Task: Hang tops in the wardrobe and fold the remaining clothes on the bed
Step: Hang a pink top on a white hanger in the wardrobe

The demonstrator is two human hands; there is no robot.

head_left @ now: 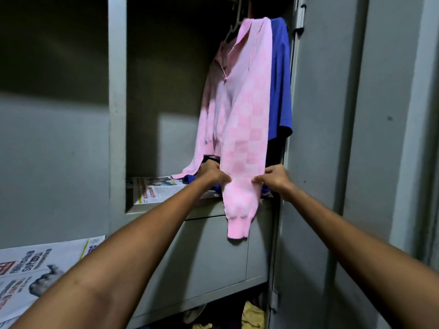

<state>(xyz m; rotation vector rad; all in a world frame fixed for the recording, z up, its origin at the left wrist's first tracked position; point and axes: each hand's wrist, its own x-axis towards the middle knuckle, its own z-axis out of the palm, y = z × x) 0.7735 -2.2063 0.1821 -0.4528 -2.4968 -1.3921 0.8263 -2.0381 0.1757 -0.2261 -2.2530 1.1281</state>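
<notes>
Both hands, left hand (pixel 212 173) and right hand (pixel 275 178), are pinching the pink top's (pixel 244 110) sleeve inside the grey wardrobe (pixel 117 115), above its newspaper-lined shelf (pixel 154 189).

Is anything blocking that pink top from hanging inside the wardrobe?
Nothing visible does. The pink top already hangs on a hanger inside, beside a blue top. The left hand and right hand pinch its sleeve directly.

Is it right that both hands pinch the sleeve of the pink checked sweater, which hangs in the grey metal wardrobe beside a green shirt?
Not quite: the shirt is blue, not green. The head view shows the left hand and right hand pinching the sleeve of the pink checked sweater, which hangs in the grey metal wardrobe beside a blue shirt.
</notes>
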